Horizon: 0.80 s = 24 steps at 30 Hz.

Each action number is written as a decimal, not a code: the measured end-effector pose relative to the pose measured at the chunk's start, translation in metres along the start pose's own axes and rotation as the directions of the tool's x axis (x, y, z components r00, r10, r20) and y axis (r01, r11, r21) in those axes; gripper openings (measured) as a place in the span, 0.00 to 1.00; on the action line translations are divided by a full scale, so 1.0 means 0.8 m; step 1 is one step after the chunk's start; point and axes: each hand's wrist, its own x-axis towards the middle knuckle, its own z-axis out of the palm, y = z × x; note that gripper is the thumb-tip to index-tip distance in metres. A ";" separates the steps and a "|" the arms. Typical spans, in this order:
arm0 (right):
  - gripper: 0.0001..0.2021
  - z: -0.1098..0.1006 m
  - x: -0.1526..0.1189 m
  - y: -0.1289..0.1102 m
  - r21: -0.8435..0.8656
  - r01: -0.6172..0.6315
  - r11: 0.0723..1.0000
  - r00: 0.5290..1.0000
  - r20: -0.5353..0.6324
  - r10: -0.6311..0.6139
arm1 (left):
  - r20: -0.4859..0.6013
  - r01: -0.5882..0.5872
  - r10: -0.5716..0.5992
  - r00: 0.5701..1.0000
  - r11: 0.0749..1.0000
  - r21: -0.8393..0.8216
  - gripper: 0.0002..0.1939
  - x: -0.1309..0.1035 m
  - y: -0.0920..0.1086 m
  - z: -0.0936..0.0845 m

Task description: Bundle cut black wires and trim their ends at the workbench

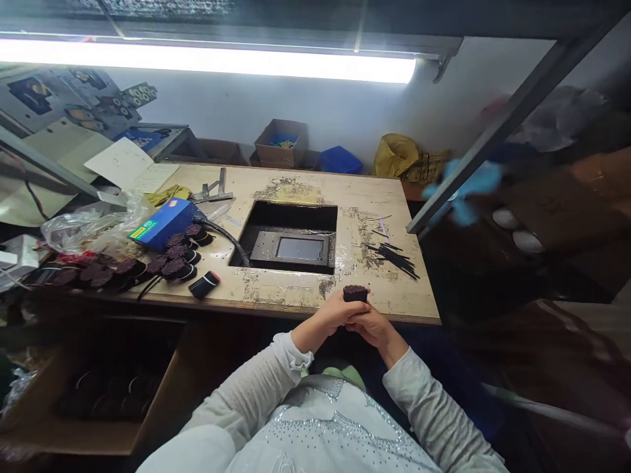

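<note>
At lower left, below the surface (374,197): one uncovered cardboard box (162,387), dark banded bundles inside, too dim to count. Above it, on the surface, a transparent plastic bag (93,230), contents unclear. Next, one blue box (165,223), its black cable (227,240) running to the recess (280,218). In front, dark bundles (172,266) heaped, overlapping, no sure count; one red-ended bundle (203,286) lies just to their right. Further right, at the back, one carton (280,156) with yellow and blue bits in it. One device with a grey screen (300,248) sits in the recess. One blue bin (340,159) behind, contents hidden. At the front edge, left hand (332,313) and right hand (375,326) share one rough-topped dark bundle (355,293), fingers of both closed narrowly about it, top facing up. Far right, loose black strips (397,258), too tangled to count; one yellow bag (393,156) behind.
</note>
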 end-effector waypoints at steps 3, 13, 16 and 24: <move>0.13 -0.002 0.002 -0.010 -0.185 0.030 0.982 0.998 0.058 -0.019 | -0.011 0.027 -0.028 1.000 0.999 -0.025 0.27 -0.001 -0.002 -0.004; 0.08 -0.023 -0.038 -0.047 -0.858 0.514 0.009 0.573 0.335 -0.748 | -0.118 -0.147 0.130 0.984 0.979 -0.145 0.16 0.004 0.012 -0.023; 0.05 -0.012 -0.036 -0.038 -0.828 0.518 -0.215 0.513 0.501 -0.697 | -0.070 -0.100 0.088 0.994 0.974 -0.205 0.12 0.000 0.013 -0.018; 0.04 -0.007 -0.021 -0.032 -0.740 0.581 -0.340 0.294 0.580 -0.759 | -0.117 -0.047 0.012 0.993 0.953 -0.299 0.13 -0.001 -0.001 -0.012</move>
